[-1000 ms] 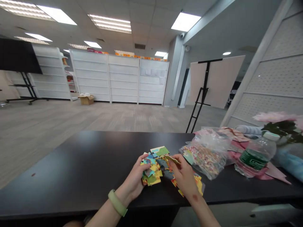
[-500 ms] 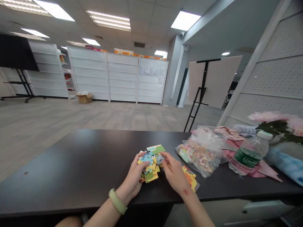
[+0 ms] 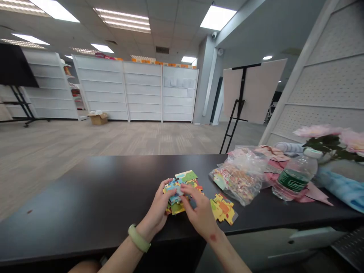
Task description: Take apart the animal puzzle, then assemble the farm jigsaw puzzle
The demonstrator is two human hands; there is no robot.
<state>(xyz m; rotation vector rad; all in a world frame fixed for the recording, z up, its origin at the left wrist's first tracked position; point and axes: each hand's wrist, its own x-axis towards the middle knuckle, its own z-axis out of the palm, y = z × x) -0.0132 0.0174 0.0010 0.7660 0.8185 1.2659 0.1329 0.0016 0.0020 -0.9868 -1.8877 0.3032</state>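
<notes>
Colourful jigsaw puzzle pieces (image 3: 178,207) are bunched between my two hands, over the dark table. My left hand (image 3: 159,203) is closed around the left side of the bunch, its thumb on top. With fingertips pinched, my right hand (image 3: 199,208) holds a bluish-grey puzzle piece (image 3: 179,189) against the top of the bunch. A green and cream piece (image 3: 186,176) shows beyond my fingers. To the right of my right hand lie several yellow and orange puzzle pieces (image 3: 223,208). My palms hide the lower part of the bunch.
A clear plastic bag (image 3: 239,176) with colourful contents lies on the dark table (image 3: 93,201). Right of it stand a water bottle (image 3: 295,176) with a green label and pink flowers (image 3: 327,136). A black easel (image 3: 237,110) with a board stands behind the table.
My right hand has moved left, bringing the bluish-grey piece onto the bunch in my left hand. The loose yellow pieces at the right show more fully. The view has shifted slightly.
</notes>
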